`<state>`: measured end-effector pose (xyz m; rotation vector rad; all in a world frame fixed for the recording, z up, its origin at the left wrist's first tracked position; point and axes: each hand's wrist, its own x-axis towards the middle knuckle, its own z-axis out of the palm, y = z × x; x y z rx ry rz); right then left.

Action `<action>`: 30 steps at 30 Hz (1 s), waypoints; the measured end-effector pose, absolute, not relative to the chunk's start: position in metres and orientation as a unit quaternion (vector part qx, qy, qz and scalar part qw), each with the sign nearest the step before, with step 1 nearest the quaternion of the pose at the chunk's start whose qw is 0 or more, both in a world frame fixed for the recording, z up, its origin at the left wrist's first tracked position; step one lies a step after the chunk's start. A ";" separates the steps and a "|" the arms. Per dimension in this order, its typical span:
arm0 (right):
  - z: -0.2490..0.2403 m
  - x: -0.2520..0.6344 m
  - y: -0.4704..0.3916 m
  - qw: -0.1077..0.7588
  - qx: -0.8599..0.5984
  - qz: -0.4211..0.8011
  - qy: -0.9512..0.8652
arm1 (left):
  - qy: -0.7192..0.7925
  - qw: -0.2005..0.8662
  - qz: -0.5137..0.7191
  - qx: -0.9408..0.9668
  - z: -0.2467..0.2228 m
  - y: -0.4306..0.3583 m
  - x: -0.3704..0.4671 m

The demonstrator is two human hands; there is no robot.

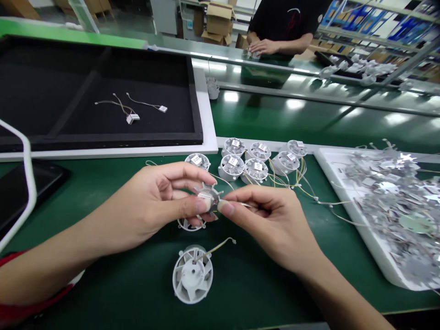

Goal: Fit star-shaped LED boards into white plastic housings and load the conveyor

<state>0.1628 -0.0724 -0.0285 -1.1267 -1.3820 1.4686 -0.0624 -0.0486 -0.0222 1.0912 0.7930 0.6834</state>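
Observation:
My left hand (161, 201) is closed on a small silvery star-edged plate (213, 196), its thumb on a white patch of it. My right hand (264, 220) pinches at the plate's right edge, and a thin pale wire runs beside its fingers. Whether those fingertips grip the plate or the wire is hard to make out. Just below lies a white round fan housing (192, 277) with a short cable ending in a small connector. Behind my left fingers another fan housing (191, 224) is partly hidden. Farther back stand several housings (232, 167) with labelled silvery plates on top.
On the right, a white tray (357, 233) is heaped with star-edged plates and wires. A black tray (197, 114) at back left holds a few wired white pieces (132, 118). A white cable (29, 183) curves at far left. Across the bench, a person's hands (264, 46) handle a part.

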 end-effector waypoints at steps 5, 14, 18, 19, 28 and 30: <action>-0.030 0.164 -0.071 0.384 -0.471 0.543 -0.579 | 0.380 0.677 0.297 0.557 -0.023 -0.048 -0.064; -0.028 0.168 -0.071 0.381 -0.464 0.546 -0.584 | 0.413 0.469 0.301 0.720 -0.024 -0.056 -0.068; -0.028 0.169 -0.069 0.376 -0.464 0.568 -0.566 | 0.372 0.381 0.313 0.786 -0.026 -0.054 -0.072; -0.028 0.169 -0.069 0.374 -0.464 0.569 -0.567 | 0.357 0.355 0.317 0.804 -0.025 -0.052 -0.073; -0.034 0.159 -0.072 0.355 -0.474 0.517 -0.618 | 0.337 0.259 0.254 0.869 -0.014 -0.042 -0.085; -0.034 0.158 -0.072 0.346 -0.477 0.512 -0.626 | 0.337 0.256 0.234 0.875 -0.014 -0.041 -0.087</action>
